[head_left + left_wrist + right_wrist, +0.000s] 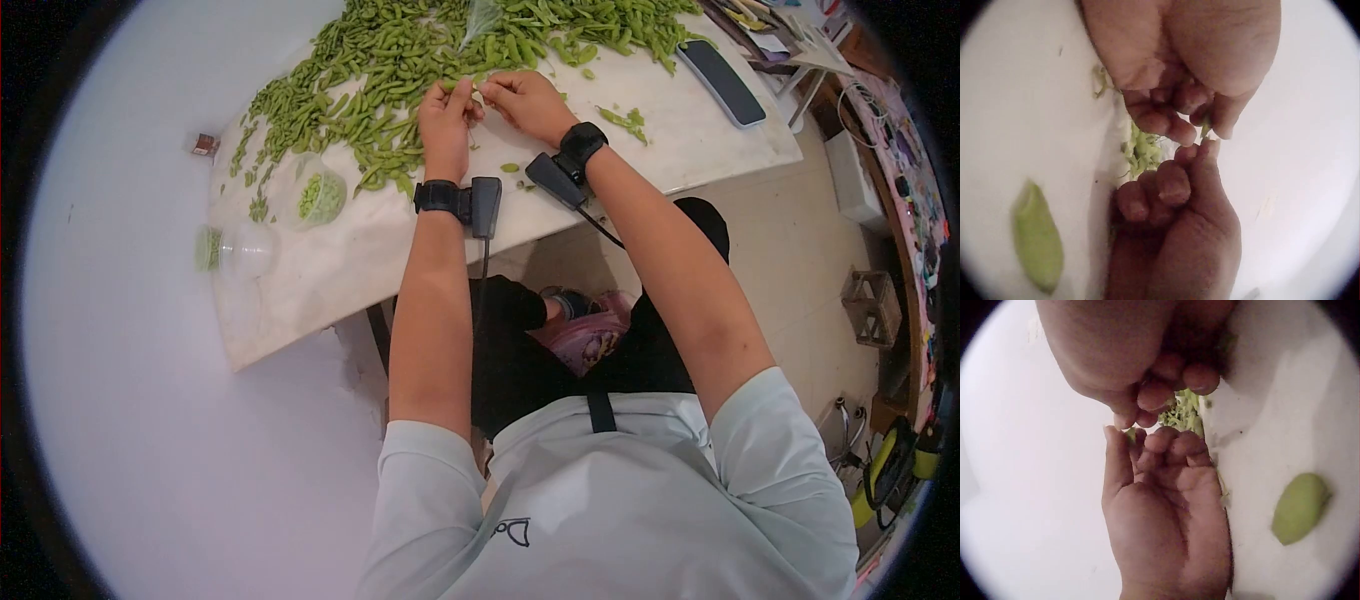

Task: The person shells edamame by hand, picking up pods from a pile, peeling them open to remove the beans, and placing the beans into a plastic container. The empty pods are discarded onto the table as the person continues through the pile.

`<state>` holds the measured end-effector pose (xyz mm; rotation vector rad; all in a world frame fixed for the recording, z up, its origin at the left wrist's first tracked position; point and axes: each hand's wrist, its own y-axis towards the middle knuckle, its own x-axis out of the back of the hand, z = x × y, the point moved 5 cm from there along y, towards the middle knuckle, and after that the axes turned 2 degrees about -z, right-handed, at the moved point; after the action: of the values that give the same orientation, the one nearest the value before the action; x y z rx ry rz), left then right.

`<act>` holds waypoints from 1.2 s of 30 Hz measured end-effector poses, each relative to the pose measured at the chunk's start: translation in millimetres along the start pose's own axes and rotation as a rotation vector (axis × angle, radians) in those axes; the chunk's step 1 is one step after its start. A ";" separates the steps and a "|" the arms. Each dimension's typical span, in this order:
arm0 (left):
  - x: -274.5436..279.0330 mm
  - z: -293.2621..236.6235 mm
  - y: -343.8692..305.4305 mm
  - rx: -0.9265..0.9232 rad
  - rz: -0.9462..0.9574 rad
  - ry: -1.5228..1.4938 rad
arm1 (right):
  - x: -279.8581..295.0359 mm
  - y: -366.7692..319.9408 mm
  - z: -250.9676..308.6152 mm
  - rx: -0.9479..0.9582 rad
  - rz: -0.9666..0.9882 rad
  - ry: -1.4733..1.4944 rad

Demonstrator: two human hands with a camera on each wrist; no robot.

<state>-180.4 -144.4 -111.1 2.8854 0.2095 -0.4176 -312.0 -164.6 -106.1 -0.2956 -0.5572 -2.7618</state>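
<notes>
Close together at the near edge of the pile, both hands meet over the marble-topped table. My left hand (447, 125) pinches a small green edamame pod (1205, 129) between thumb and forefinger. From the other side, the thumb and forefinger of my right hand (530, 103) close on the pod's end, fingertips nearly touching those of the left. Most of the pod is hidden by the fingers. The other fingers of both hands are curled in. A loose pod (1301, 509) lies on the table below the hands. Beyond them spreads a large heap of pods (390, 100).
Left of the pile are a clear cup with shelled green beans (320, 197) and another clear cup (245, 250) with green contents. A dark phone (722, 84) lies on the right. Pod scraps (626, 122) lie nearer the right hand. The table's front edge (560, 233) runs beneath the forearms.
</notes>
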 end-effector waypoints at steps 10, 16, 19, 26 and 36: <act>-1.8 1.2 -1.3 0.035 -0.014 0.023 | -3.5 -0.8 0.6 -0.007 -0.007 0.170; -3.6 2.6 -2.8 0.059 -0.010 0.082 | 0.5 -0.3 -3.4 -0.031 -0.073 0.060; -3.7 4.4 -2.2 0.044 0.019 0.100 | 0.2 -0.1 -4.8 -0.006 -0.114 0.090; -15.5 1.0 -6.7 0.007 0.116 0.382 | 14.0 -5.6 -11.4 -0.212 -0.265 0.426; -10.1 -4.8 -7.6 -0.022 0.045 0.384 | 20.8 -8.7 -12.1 -0.226 -0.375 0.663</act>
<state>-190.0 -137.0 -105.2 2.9152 0.2072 0.1498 -336.0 -167.3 -114.6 0.7291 -0.1313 -3.0170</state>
